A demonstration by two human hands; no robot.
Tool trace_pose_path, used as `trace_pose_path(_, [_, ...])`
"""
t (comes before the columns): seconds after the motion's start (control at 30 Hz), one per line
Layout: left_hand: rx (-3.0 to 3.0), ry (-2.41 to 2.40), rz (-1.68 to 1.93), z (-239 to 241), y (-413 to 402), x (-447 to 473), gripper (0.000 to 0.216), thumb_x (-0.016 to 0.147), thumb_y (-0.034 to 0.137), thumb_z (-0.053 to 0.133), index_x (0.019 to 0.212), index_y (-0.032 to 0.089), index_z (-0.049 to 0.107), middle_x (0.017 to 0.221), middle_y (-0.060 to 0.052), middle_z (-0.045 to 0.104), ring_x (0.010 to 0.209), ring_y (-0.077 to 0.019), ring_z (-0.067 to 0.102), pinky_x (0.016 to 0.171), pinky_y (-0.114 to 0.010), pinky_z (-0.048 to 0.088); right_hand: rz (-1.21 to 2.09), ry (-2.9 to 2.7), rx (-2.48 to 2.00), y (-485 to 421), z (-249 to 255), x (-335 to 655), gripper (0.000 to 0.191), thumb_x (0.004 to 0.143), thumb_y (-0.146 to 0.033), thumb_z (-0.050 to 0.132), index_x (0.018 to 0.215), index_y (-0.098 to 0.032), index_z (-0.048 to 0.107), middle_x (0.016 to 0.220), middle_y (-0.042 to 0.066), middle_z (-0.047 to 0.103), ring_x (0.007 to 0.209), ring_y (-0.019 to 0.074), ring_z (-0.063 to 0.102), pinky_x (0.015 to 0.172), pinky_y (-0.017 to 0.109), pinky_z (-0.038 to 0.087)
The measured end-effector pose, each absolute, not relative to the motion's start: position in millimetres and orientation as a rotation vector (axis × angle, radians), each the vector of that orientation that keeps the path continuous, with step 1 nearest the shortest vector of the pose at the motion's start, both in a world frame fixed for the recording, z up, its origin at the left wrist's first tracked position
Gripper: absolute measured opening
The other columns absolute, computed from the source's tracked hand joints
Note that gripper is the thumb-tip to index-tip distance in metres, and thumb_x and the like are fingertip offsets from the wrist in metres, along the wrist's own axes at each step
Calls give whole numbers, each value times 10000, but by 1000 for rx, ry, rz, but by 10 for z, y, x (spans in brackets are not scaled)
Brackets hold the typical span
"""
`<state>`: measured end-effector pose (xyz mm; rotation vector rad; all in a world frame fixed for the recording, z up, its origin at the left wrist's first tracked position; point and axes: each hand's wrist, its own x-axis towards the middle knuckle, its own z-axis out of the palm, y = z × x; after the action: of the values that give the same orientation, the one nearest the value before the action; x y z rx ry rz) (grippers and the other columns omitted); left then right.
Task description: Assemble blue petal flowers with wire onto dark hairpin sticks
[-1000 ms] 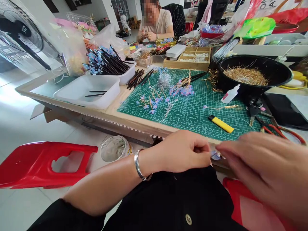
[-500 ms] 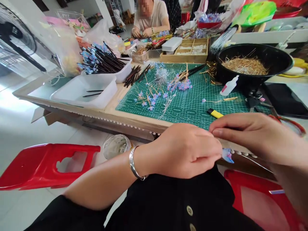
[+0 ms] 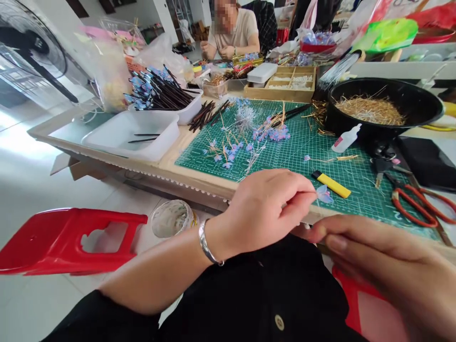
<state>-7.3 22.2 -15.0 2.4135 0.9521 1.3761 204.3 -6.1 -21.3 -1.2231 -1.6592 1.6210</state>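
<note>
My left hand [image 3: 269,209] is closed in a pinch on a small blue flower [image 3: 324,194], held just above the near edge of the green cutting mat [image 3: 292,156]. A silver bangle [image 3: 206,244] sits on that wrist. My right hand [image 3: 377,261] hovers just below and to the right of it, fingers curled together, thumb and forefinger nearly touching the left fingers; whether it grips anything is hidden. More blue flowers on gold wires [image 3: 228,149] lie scattered on the mat.
A yellow lighter [image 3: 332,185], glue bottle [image 3: 345,139], red-handled pliers [image 3: 416,204] and a black bowl of gold wire [image 3: 384,107] lie to the right. White trays [image 3: 135,133] with black sticks stand left. A red stool [image 3: 67,240] and tub [image 3: 173,218] are on the floor. Another person [image 3: 233,31] sits at the far end.
My left hand has lifted the blue flower up and forward over the mat's edge. My right hand has dropped from above the left hand to below it.
</note>
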Motion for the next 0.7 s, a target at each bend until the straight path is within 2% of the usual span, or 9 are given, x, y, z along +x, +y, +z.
trace_pose_path(0.1, [2223, 970, 1241, -183, 188, -10, 111, 884, 103, 574, 788, 145, 610, 601, 44, 592, 592, -72, 523, 616, -207, 436, 1812, -1585, -1024, -31, -263, 1966, 183, 857, -429, 714, 861, -253, 763, 845, 57, 667, 848, 223, 628, 732, 318, 547])
trace_pose_path(0.17, [2152, 964, 1155, -161, 160, 10, 104, 841, 82, 594, 761, 148, 602, 579, 53, 566, 576, -68, 497, 584, -206, 409, 1859, -1257, -927, 6, -308, 1910, 141, 827, -388, 748, 822, -247, 745, 789, 33, 599, 737, 168, 559, 639, 273, 524])
trace_pose_path(0.23, [2091, 970, 1085, -118, 141, 11, 116, 814, 72, 605, 732, 153, 602, 606, 50, 575, 577, -63, 489, 565, -201, 392, 1943, -944, -841, 17, -365, 1874, 106, 842, -336, 734, 807, -237, 722, 647, -23, 423, 545, 90, 352, 462, 185, 384])
trace_pose_path(0.3, [1961, 960, 1005, -77, 134, -1, 116, 820, 89, 606, 728, 159, 610, 648, 39, 611, 586, -59, 507, 557, -188, 398, 2043, -754, -749, 0, -418, 1861, 90, 845, -285, 731, 798, -209, 718, 587, -62, 255, 496, 67, 177, 386, 159, 216])
trace_pose_path(0.4, [1659, 908, 886, -55, 138, -20, 68, 844, 141, 605, 782, 162, 625, 742, 7, 679, 623, -64, 561, 562, -171, 435, 2110, -669, -643, -40, -461, 1851, 120, 850, -274, 724, 800, -165, 732, 550, -87, 155, 465, 52, 110, 362, 183, 119])
trace_pose_path(0.57, [1390, 896, 777, -101, 155, -16, 65, 852, 227, 632, 849, 162, 624, 783, -11, 679, 632, -71, 541, 538, -175, 428, 2080, -611, -581, -74, -461, 1767, 98, 823, -259, 756, 784, -170, 747, 548, -93, 128, 458, 42, 103, 364, 171, 119])
trace_pose_path(0.63, [1344, 880, 783, -106, 153, -1, 78, 854, 235, 634, 837, 162, 611, 783, -13, 677, 606, -64, 522, 528, -176, 428, 2046, -593, -607, -96, -476, 1721, 110, 821, -273, 762, 773, -174, 743, 553, -92, 128, 470, 46, 110, 375, 158, 157])
trace_pose_path(0.7, [1341, 865, 837, -94, 145, 11, 83, 850, 223, 640, 812, 161, 599, 773, -8, 676, 590, -55, 516, 533, -172, 431, 1950, -651, -687, -146, -512, 1704, 150, 818, -332, 768, 778, -189, 742, 554, -78, 198, 480, 51, 151, 386, 150, 215])
